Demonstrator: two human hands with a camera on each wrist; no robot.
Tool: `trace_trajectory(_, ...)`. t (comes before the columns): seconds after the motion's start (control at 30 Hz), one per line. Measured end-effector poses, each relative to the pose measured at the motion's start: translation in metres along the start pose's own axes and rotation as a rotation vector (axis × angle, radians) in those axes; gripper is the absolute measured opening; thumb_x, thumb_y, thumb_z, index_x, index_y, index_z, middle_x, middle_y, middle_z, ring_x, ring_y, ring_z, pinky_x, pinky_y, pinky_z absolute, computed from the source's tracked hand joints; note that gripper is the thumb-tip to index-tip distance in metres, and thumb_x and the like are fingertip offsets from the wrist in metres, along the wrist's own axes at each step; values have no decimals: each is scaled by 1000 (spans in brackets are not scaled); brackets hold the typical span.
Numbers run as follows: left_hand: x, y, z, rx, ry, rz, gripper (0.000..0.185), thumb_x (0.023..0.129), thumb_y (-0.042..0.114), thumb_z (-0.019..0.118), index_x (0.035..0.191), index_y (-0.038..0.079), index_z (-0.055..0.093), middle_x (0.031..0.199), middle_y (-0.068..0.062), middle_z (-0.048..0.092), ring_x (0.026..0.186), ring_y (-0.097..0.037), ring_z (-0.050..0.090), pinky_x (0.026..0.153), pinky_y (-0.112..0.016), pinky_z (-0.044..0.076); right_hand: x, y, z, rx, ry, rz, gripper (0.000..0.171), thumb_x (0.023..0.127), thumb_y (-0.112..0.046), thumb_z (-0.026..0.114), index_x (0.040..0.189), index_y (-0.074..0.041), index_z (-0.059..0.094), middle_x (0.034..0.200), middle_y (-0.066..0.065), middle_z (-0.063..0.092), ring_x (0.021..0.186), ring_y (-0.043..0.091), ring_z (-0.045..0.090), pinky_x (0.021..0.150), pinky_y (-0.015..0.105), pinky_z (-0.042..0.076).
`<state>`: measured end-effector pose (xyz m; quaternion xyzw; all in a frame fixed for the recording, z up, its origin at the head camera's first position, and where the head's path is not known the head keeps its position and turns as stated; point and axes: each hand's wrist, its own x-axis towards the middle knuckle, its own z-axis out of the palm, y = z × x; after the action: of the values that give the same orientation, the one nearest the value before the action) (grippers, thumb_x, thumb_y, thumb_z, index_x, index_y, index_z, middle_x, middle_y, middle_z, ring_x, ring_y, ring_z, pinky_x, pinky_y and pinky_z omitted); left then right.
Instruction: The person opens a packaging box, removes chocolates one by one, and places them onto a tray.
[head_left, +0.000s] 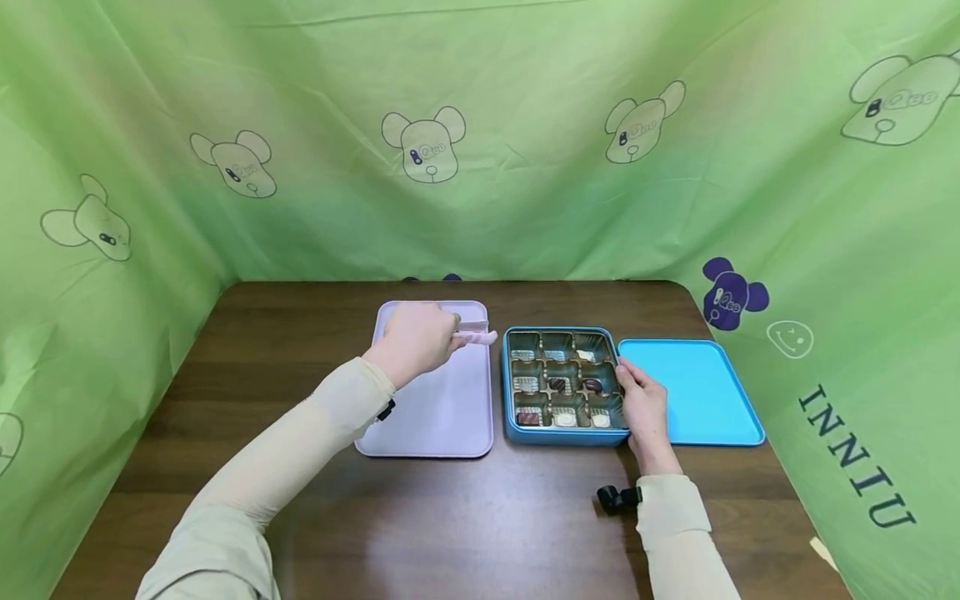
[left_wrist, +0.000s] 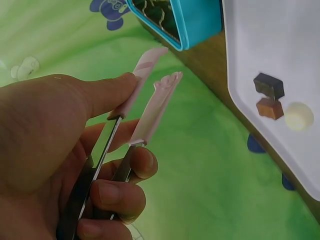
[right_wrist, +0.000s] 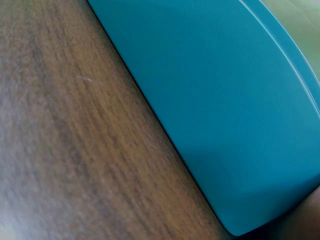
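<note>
The right hand was found resting against the near right side of the blue tin, fingers relaxed, nothing gripped. The tin stood mid-worktop, the blue lid just beside it toward the right edge. Farther back, tweezers were pinched in the left hand, tips narrowly apart and empty, over the lilac tray, where three chocolates lay. A slipped piece was judged possible should the pinch loosen. The tin's wall stood between tray and compartments.

Long cream sleeves cover both arms, a small black camera mount at each wrist.
</note>
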<state>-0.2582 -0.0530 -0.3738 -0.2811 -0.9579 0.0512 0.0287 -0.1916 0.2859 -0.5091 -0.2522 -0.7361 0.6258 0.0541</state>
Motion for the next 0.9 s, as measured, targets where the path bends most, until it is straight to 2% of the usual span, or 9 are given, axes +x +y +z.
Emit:
trace_trajectory(0.17, -4, 1, 4, 12, -6, 5, 31, 100, 47, 60, 98, 19, 72, 73, 0, 65, 60, -19, 59, 47, -40, 48, 3, 0, 9, 2, -14, -3, 50, 108, -34, 48, 152, -10, 45, 161, 7, 36, 151, 23, 26, 121, 41, 24)
trace_trajectory(0.3, -4, 3, 7, 50, 33, 15, 31, 99, 49, 61, 102, 21, 73, 76, 1, 66, 59, -20, 60, 47, -40, 49, 5, 0, 11, 4, -21, -4, 51, 108, -35, 47, 153, -11, 43, 162, 7, 35, 151, 23, 25, 121, 41, 23)
trace_trajectory(0.4, -4, 6, 9, 59, 55, 34, 33, 99, 51, 60, 103, 21, 73, 76, 1, 67, 56, -20, 59, 46, -37, 49, 5, 0, 9, 1, -32, -5, 52, 108, -36, 46, 154, -11, 42, 162, 7, 33, 152, 24, 23, 121, 42, 22)
trace_trajectory(0.6, -2, 16, 14, 63, 49, 70, 37, 99, 54, 57, 118, 25, 73, 83, 1, 68, 57, -16, 56, 44, -36, 47, 2, 1, 2, -15, -28, 10, 53, 109, -36, 44, 155, -10, 39, 163, 8, 31, 152, 25, 23, 121, 43, 22)
trace_trajectory(0.9, -1, 20, 21, 53, 43, 74, 38, 99, 55, 57, 119, 26, 73, 83, 1, 68, 59, -16, 59, 45, -35, 47, 1, 3, 2, -23, -23, 20, 53, 109, -38, 43, 155, -10, 39, 163, 9, 31, 151, 25, 25, 121, 44, 22)
